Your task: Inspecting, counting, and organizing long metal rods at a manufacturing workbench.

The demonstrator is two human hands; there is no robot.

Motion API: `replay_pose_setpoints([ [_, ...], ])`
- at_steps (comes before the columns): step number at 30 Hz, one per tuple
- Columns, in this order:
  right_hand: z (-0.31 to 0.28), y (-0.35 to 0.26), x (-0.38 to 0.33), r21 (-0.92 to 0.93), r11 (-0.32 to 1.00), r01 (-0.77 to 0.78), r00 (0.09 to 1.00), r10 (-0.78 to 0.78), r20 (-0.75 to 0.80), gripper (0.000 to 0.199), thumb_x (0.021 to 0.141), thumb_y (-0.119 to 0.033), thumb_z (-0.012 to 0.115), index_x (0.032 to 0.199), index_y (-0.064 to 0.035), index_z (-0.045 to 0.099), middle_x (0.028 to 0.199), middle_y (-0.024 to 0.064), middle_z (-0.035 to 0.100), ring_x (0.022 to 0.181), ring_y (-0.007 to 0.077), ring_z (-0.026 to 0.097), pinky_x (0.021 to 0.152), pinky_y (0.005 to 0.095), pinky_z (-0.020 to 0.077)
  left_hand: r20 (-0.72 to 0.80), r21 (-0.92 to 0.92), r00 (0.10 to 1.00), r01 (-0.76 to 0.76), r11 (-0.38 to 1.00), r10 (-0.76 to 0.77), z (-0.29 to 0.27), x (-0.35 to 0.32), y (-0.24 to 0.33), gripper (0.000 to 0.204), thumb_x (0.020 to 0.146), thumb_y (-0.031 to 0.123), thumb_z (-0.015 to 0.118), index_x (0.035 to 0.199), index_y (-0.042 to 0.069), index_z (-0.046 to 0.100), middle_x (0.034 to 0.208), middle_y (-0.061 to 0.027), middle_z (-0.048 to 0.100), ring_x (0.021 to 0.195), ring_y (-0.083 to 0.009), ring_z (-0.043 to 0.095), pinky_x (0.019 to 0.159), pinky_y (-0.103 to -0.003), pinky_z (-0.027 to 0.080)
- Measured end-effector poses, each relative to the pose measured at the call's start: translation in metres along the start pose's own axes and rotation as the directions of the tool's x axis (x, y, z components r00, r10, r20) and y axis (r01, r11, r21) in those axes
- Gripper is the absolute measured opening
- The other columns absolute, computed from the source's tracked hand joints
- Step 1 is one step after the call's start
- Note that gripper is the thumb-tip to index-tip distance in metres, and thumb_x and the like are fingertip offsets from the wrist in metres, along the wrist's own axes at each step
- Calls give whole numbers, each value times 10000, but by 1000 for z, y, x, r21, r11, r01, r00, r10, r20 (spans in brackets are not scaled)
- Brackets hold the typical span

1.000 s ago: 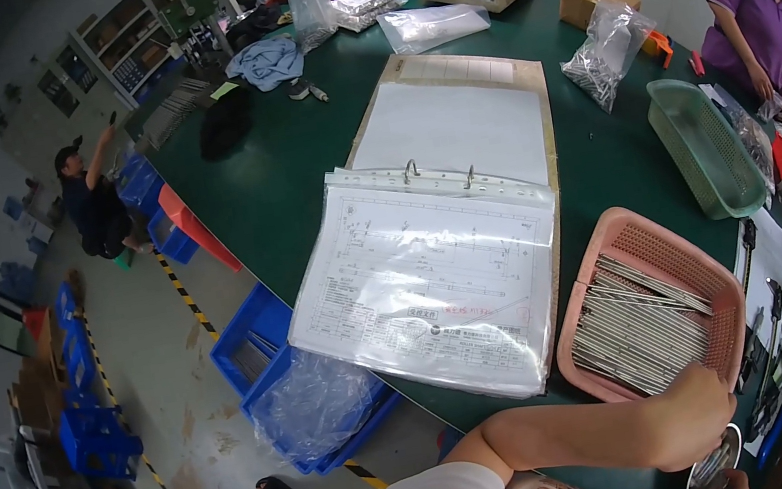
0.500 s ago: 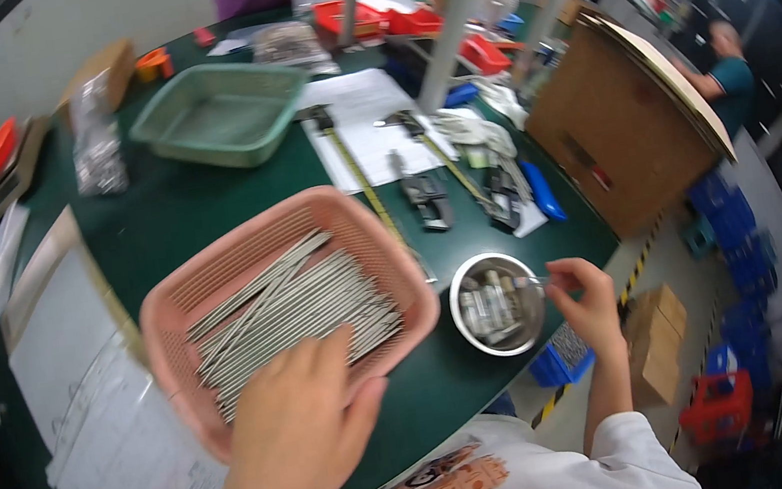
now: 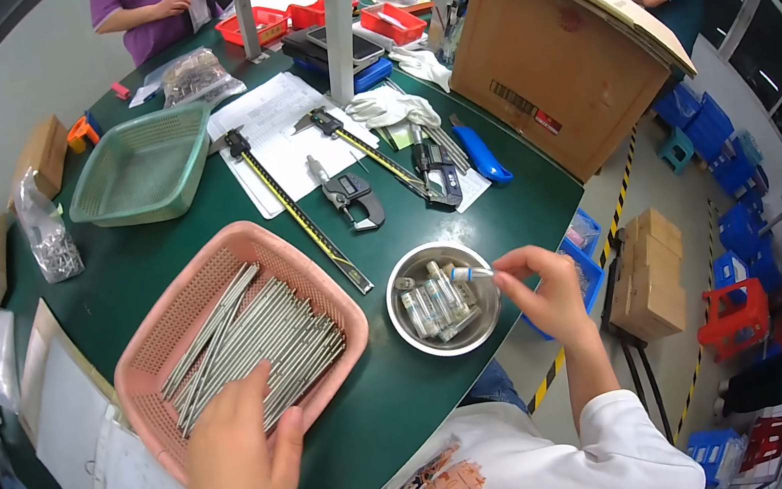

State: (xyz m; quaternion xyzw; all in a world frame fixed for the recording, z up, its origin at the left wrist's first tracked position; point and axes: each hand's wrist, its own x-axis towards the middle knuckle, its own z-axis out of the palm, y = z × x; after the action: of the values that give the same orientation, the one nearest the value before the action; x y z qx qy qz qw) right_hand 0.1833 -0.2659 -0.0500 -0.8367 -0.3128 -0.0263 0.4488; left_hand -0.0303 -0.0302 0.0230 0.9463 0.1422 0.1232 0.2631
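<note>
My left hand (image 3: 243, 469) is over the near side of a pink perforated basket (image 3: 145, 344), thumb and index finger apart. Thin metal rods (image 3: 271, 353) lie in that basket, most of them side by side, a few crossing at the left. Between thumb and fingertips, my right hand (image 3: 544, 287) pinches a small tube (image 3: 469, 273) with a blue band, held over the right rim of a round steel bowl (image 3: 404, 329). Several small clear, labelled tubes (image 3: 435, 304) fill the bowl.
Beyond the basket lie two calipers (image 3: 289, 204) (image 3: 362, 153), a micrometer (image 3: 348, 195), white gloves (image 3: 391, 108) and papers (image 3: 275, 110). A green basket (image 3: 147, 170) stands far left, a large cardboard box (image 3: 545, 59) at right. A person in purple (image 3: 150, 17) works across the table.
The view has turned, so the table's things appear shifted left. My right hand still pinches the small tube at the bowl, and my left hand remains over the pink basket.
</note>
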Motion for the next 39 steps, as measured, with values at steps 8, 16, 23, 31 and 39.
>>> replay_pose_setpoints([
  [8, 68, -55, -23, 791, 609, -59, 975, -135, 177, 190, 683, -27, 710, 848, 10, 623, 788, 86, 645, 676, 136, 609, 601, 244, 483, -95, -495, 971, -237, 836, 218, 49, 26, 14, 250, 812, 166, 559, 999, 0, 550, 966, -151, 559, 899, -298, 552, 767, -357, 441],
  [16, 70, -62, -7, 337, 814, 473, 875, -389, -289, 294, 845, -259, 473, 958, 11, 496, 880, 71, 492, 841, 168, 468, 783, 291, 370, -371, -818, 927, -297, 493, -58, 95, 34, 29, 195, 898, 193, 447, 880, 0, 442, 812, -156, 493, 740, -285, 499, 644, -346, 384],
  [23, 68, -112, 10, 382, 633, 673, 690, -723, -18, 374, 902, -226, 364, 1051, 72, 534, 1044, 208, 557, 931, 292, 550, 789, 375, 451, -567, -773, 823, -520, 363, -27, 102, 33, 47, 189, 903, 160, 405, 885, -23, 448, 776, -178, 527, 762, -326, 530, 698, -363, 399],
  [31, 67, -110, 22, 692, 543, 476, 798, -598, -80, 312, 880, -221, 389, 956, 52, 519, 983, 209, 570, 876, 295, 560, 768, 391, 448, -549, -769, 836, -510, 385, 12, 72, 22, 53, 192, 856, 139, 457, 872, -46, 505, 820, -205, 575, 813, -373, 545, 698, -383, 417],
  [39, 57, -108, 39, 733, 421, 535, 784, -570, -245, 231, 846, -195, 449, 874, 23, 520, 862, 137, 553, 765, 250, 557, 698, 334, 462, -620, -714, 784, -554, 427, -18, 72, 27, 47, 197, 817, 130, 473, 704, -31, 474, 686, -194, 545, 675, -369, 527, 582, -419, 375],
])
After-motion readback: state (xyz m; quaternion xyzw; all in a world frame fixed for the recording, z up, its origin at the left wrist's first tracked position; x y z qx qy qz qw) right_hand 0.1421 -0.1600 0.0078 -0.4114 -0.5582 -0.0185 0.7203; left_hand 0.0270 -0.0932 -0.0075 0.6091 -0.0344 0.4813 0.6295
